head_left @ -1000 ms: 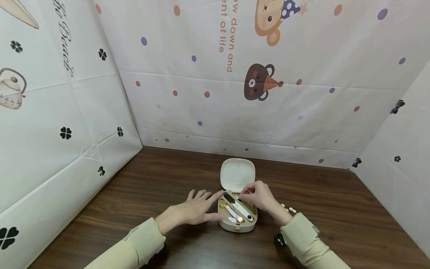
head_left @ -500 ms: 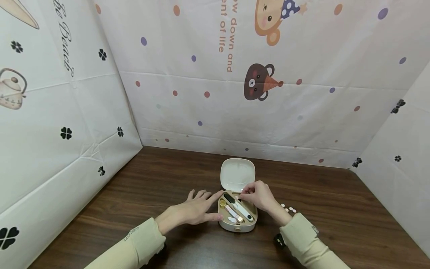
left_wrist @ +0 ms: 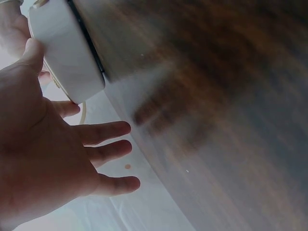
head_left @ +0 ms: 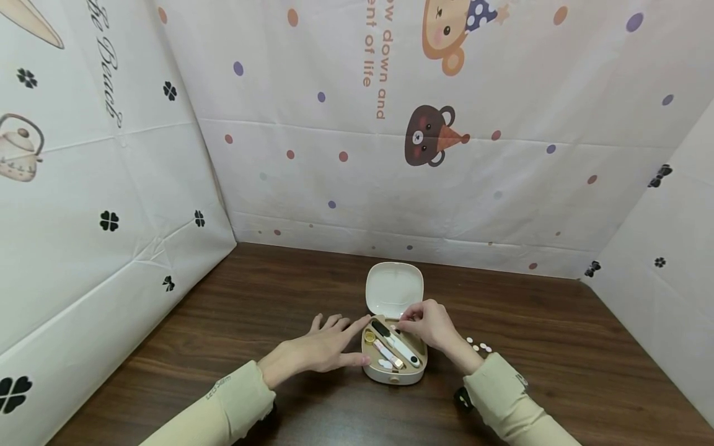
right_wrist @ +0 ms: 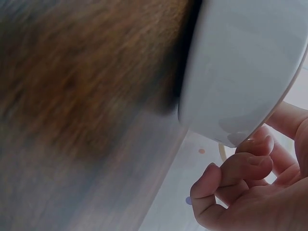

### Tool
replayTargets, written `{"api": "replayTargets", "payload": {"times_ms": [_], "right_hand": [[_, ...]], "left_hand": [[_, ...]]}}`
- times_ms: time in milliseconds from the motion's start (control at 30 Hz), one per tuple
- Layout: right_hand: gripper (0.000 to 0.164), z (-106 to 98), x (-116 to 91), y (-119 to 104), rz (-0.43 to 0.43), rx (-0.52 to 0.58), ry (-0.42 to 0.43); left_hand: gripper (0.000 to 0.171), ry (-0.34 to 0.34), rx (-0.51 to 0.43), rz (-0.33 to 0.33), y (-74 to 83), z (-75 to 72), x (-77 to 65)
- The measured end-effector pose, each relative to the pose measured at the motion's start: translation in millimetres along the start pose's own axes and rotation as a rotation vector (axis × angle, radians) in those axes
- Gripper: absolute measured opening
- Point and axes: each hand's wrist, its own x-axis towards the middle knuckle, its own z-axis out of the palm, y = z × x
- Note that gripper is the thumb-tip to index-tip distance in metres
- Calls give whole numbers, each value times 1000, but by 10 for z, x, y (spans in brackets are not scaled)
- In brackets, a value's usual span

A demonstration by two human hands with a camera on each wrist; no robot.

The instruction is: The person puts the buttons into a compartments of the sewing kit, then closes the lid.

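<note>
A small white case (head_left: 394,377) stands on the table, its lid (head_left: 393,288) raised at the back. In its tan insert lie a white stick-shaped tool (head_left: 407,352) with dark ends, a pinkish piece with a gold end (head_left: 388,354), a round gold piece (head_left: 370,337) and small white pieces (head_left: 385,364). My left hand (head_left: 323,348) is spread, index finger and thumb against the case's left side. My right hand (head_left: 431,323) reaches over the right rim, fingers bent; its fingertips are down at the back right compartment, and I cannot tell what they hold.
Several small white discs (head_left: 483,347) lie on the brown wooden table (head_left: 535,334) right of the case, close by the right forearm. A black device (head_left: 463,399) sits under the right cuff. Patterned white sheets (head_left: 312,173) wall the table at the back and both sides.
</note>
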Motion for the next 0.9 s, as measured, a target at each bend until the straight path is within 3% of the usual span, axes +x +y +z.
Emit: {"api": "replayTargets", "payload": {"times_ms": [167,900], "right_hand": [[14,2,20,1,38,-4,-22],[10,-122,-35,81,0,15,-52]], "left_hand": [[83,-2,1,-7,1,-1,-6],[84,10,10,-3,-18,28,9]]}}
